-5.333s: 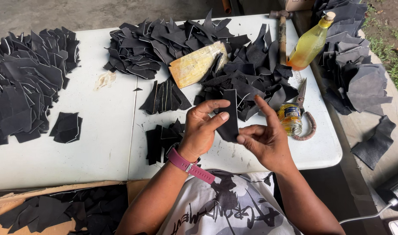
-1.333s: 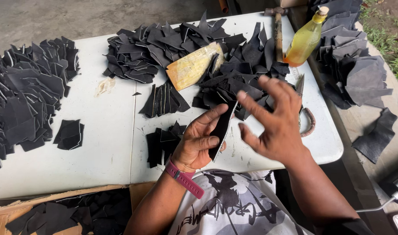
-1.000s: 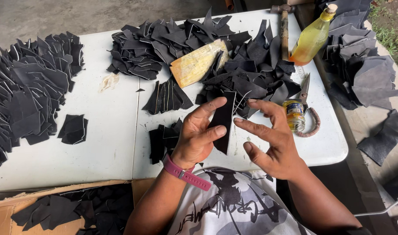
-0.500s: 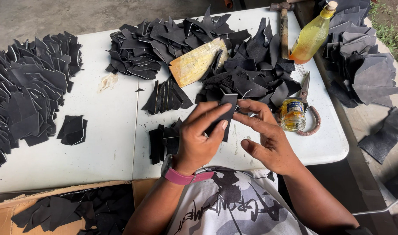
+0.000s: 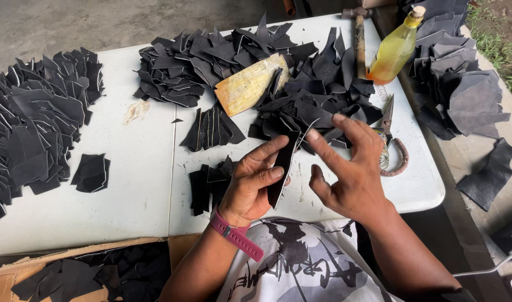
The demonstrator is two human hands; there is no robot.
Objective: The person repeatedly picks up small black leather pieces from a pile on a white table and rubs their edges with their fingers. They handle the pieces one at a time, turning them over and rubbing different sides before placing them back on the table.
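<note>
While your left hand [image 5: 250, 184] pinches the black leather piece [image 5: 282, 168] upright above the tabletop [image 5: 138, 184], your right hand [image 5: 351, 168] hovers spread and empty beside it; you're probably inspecting it, so regrasp carefully.

1 head camera looks steeply down, close over the white table [image 5: 127, 190].
</note>
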